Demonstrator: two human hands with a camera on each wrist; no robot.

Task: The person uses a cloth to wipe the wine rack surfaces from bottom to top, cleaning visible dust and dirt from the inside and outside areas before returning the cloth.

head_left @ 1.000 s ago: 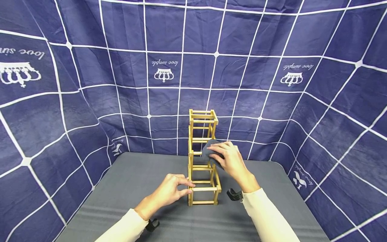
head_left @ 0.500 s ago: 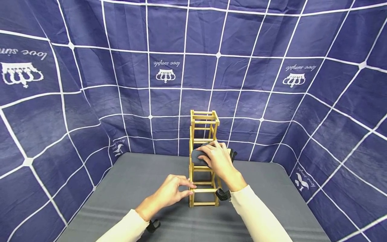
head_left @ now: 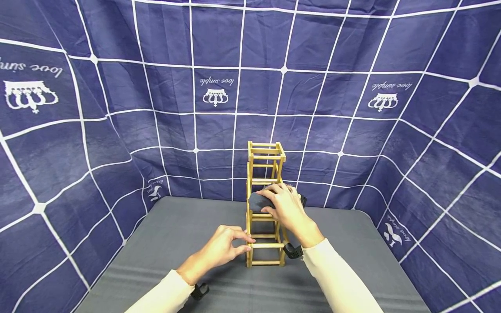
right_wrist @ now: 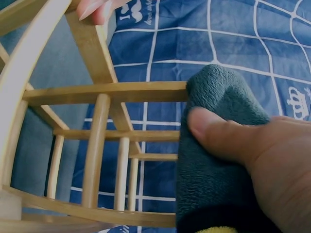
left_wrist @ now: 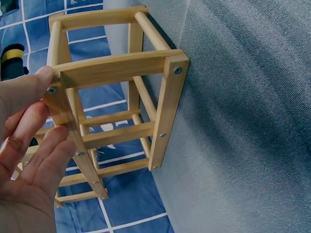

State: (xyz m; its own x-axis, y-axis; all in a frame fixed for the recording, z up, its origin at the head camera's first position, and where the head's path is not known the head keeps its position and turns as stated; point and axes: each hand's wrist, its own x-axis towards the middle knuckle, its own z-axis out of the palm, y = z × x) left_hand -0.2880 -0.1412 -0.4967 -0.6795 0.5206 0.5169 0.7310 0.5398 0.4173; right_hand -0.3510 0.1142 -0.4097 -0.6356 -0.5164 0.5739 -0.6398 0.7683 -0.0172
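A wooden stepped rack [head_left: 268, 245] stands upright on the grey surface. My left hand [head_left: 223, 245] pinches its near left corner post, thumb and fingertips against the wood beside a bolt [left_wrist: 52, 91]. At the rack's middle tier, my right hand [head_left: 287, 208] grips a fuzzy blue-grey cloth item [head_left: 260, 203] from above. In the right wrist view the thumb presses into the soft cloth [right_wrist: 204, 165], which overlaps the rack's bars; a black and yellow band shows at its lower end. The palm hides much of the item, so I cannot tell its kind.
A blue curtain [head_left: 156, 87] with white grid lines hangs behind and on both sides. The grey cloth-covered surface [head_left: 184, 221] spreads around the rack. The rack's tallest tier [head_left: 266, 150] rises behind my right hand. Black straps [head_left: 293, 250] circle both wrists.
My right hand has moved left with the fuzzy cloth item, from the rack's right side to over its middle tier, and the item has turned. The left hand stays on the post.
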